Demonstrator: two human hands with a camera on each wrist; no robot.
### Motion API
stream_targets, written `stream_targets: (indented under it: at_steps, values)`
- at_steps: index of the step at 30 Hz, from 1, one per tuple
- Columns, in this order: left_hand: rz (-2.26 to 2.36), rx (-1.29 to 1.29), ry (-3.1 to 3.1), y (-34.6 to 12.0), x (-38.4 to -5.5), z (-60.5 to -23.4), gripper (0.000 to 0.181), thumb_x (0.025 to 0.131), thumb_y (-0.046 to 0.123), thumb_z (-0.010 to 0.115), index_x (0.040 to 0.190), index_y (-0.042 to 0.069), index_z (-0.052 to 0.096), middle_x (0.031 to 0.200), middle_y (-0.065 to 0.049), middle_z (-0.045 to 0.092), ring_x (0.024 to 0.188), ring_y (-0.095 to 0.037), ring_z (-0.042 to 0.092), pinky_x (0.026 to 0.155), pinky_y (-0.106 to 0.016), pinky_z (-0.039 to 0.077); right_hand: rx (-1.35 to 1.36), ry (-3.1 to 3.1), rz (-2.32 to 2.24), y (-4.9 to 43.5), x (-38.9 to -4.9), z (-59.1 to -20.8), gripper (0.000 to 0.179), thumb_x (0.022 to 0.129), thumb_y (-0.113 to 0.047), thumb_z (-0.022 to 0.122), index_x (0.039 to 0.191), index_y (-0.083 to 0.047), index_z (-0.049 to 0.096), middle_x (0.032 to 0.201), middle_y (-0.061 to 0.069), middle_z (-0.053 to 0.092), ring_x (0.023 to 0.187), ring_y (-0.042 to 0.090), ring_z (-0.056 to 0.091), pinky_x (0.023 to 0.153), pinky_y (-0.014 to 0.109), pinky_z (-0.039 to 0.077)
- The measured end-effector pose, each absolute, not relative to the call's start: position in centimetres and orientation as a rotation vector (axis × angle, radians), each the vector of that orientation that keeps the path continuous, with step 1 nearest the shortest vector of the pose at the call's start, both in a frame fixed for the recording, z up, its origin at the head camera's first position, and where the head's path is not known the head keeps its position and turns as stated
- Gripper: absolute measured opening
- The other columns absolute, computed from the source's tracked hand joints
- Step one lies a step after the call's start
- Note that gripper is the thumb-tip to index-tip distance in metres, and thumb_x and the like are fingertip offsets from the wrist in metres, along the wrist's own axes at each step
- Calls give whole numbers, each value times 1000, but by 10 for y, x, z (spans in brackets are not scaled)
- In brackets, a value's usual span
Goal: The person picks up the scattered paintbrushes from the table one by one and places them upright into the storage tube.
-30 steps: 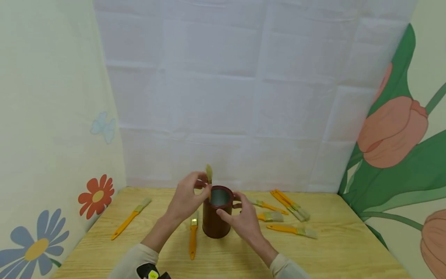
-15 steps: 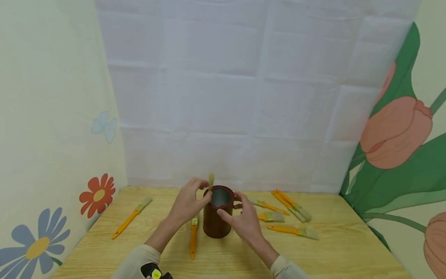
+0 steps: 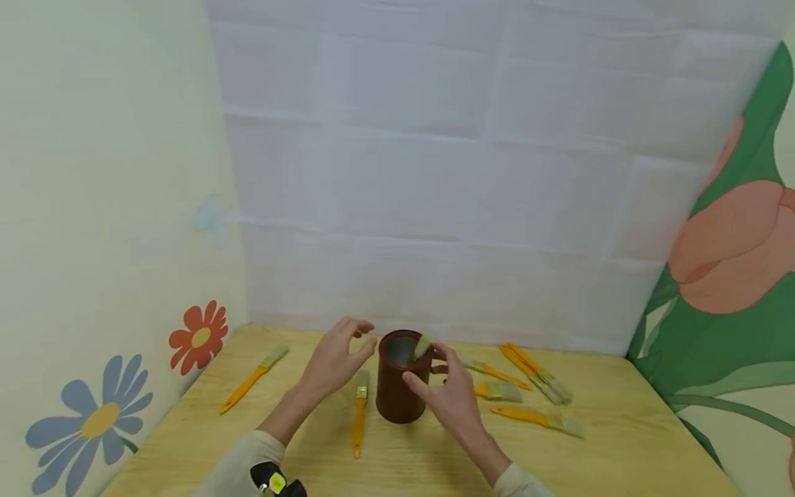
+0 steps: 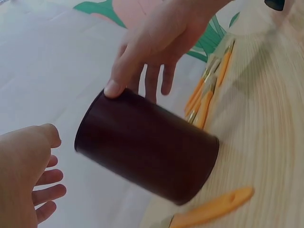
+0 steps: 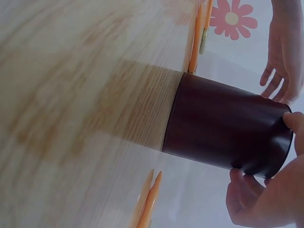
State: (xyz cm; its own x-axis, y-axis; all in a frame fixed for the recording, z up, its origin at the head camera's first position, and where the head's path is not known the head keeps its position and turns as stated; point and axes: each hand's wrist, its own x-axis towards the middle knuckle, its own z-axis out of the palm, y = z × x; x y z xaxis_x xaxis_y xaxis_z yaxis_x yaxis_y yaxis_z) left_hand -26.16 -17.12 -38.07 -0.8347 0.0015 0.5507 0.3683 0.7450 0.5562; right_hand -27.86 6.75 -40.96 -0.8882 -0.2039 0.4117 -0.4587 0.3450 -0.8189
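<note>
A dark brown cylindrical cup [image 3: 401, 395] stands upright on the wooden table, mid-view in the head camera. My right hand [image 3: 452, 395] grips it at the upper right, thumb on the near side just below the rim. Inside leans one paintbrush [image 3: 422, 346], pale bristles up against the right rim and its handle hidden by the wall. My left hand [image 3: 334, 359] hovers left of the cup with nothing between its loosely bent fingers; the left wrist view shows a gap between that hand and the cup [image 4: 142, 142]. Just left of the cup's base lies an orange-handled paintbrush [image 3: 359, 421].
Another paintbrush [image 3: 253, 381] lies at the table's left. Several more lie to the right, among them a flat one [image 3: 537, 419] nearest me and a crossed pair [image 3: 535, 371] farther back. A white cloth backdrop [image 3: 397, 172] rises behind the table [image 3: 447, 469].
My left hand has let go of the paintbrush, which dropped into the cup and now leans on the right side of the rim. My right hand keeps its grip; the head view has shifted slightly.
</note>
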Motion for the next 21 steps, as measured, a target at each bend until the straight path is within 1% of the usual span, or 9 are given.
stream_targets:
  at_steps: [7, 13, 16, 21]
  values:
    - [-714, -203, -2452, -209, -260, -390, 28, 99, 27, 70, 121, 10, 69, 120, -6, 63, 102, -25, 62, 83, -47, 53, 605, -2412, 1556, 71, -282, -408, 80, 82, -47, 86, 145, -9, 52, 132, 7, 60, 105, 32, 62, 75, 42, 53]
    - [-580, -175, -2473, -245, -258, -400, 29, 97, 24, 70, 120, 5, 69, 117, -13, 64, 101, -31, 64, 80, -51, 52, 604, -2425, 1542, 72, -283, -407, 78, 83, -47, 85, 144, -12, 53, 129, 5, 61, 103, 29, 63, 79, 44, 51]
    - [-527, -113, -2524, -265, -258, -407, 31, 97, 24, 69, 121, 4, 67, 118, -16, 63, 101, -35, 63, 81, -58, 49, 597, -2430, 1536, 72, -283, -407, 78, 83, -48, 85, 144, -12, 53, 129, 5, 61, 102, 29, 63, 80, 46, 51]
    - [-506, 107, -2646, -295, -257, -417, 39, 98, 27, 66, 128, 2, 63, 124, -24, 58, 105, -44, 58, 83, -68, 40, 604, -2425, 1542, 70, -283, -407, 79, 83, -47, 85, 144, -10, 53, 130, 6, 61, 102, 28, 63, 82, 46, 51]
